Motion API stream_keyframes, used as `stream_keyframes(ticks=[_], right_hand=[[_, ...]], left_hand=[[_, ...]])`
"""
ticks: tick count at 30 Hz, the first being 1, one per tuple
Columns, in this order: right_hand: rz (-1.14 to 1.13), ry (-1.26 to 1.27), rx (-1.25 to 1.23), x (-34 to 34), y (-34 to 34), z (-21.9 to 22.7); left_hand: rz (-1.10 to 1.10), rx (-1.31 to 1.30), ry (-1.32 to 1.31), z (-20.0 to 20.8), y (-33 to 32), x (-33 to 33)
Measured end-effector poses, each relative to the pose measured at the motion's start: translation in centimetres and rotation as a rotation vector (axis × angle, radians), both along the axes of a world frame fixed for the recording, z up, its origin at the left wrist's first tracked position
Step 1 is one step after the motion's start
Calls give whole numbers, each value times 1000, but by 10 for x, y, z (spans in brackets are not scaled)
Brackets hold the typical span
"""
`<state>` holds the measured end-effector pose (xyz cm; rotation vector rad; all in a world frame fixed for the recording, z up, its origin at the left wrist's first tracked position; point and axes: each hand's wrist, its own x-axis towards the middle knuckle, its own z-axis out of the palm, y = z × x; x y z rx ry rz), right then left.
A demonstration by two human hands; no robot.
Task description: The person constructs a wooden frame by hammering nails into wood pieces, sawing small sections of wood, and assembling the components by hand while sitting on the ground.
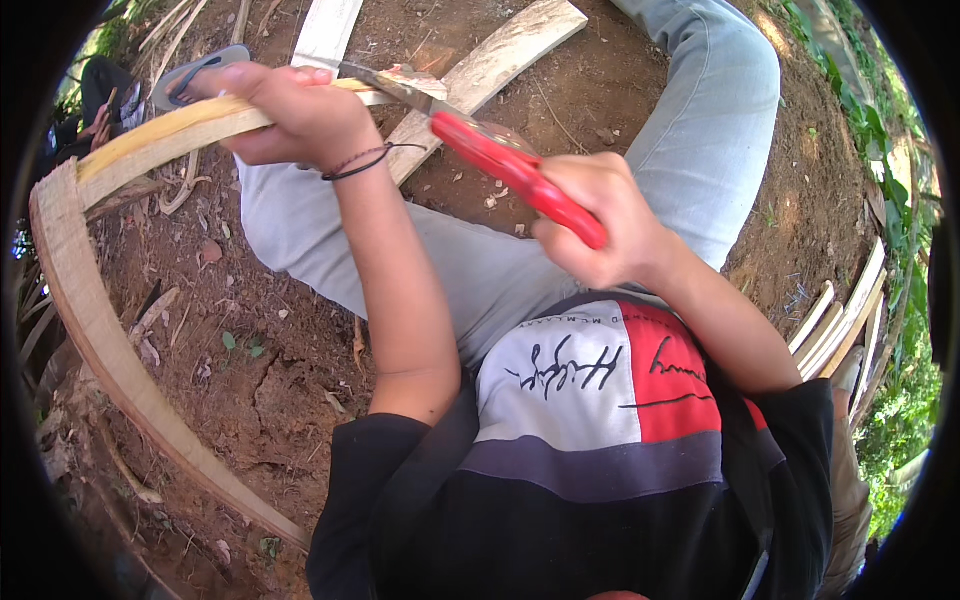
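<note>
Obliquely near its end, the wooden strip (170, 143) clasped by the left hand (315, 118) is crossed by the saw (485, 150) gripped in the right hand (603, 215).

Remotely, I see brown earthen ground (272, 420) bearing a broad whitish wooden plank (515, 52), slim pale wooden strips (842, 325) to its right.

Glossy red plastic-looking saw handle (500, 168), matt bare-wood strip (170, 142), rough crumbly earth (270, 400).
</note>
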<state>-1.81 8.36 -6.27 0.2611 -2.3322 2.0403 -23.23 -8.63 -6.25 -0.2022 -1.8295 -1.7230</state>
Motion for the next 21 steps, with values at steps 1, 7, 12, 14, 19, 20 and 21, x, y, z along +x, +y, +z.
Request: stream_keyframes(ticks=[1, 7, 12, 14, 19, 20, 21], right_hand=[[-10, -2, -9, 1, -1, 0], [13, -32, -19, -16, -1, -2], [-41, -74, -67, 35, 16, 7], [36, -54, -1, 51, 39, 13], [-45, 82, -25, -17, -15, -28], [-59, 64, -42, -4, -18, -23], [10, 5, -63, 28, -2, -11]], left_hand=[[-22, 8, -15, -1, -1, 3], [-100, 36, 8, -1, 7, 5], [-70, 64, -9, -10, -8, 1], [-53, 87, -26, -4, -5, -4], [-20, 179, -116, -4, -6, -7], [-87, 181, -119, -10, -17, 0], [-145, 206, -75, -16, -22, -5]])
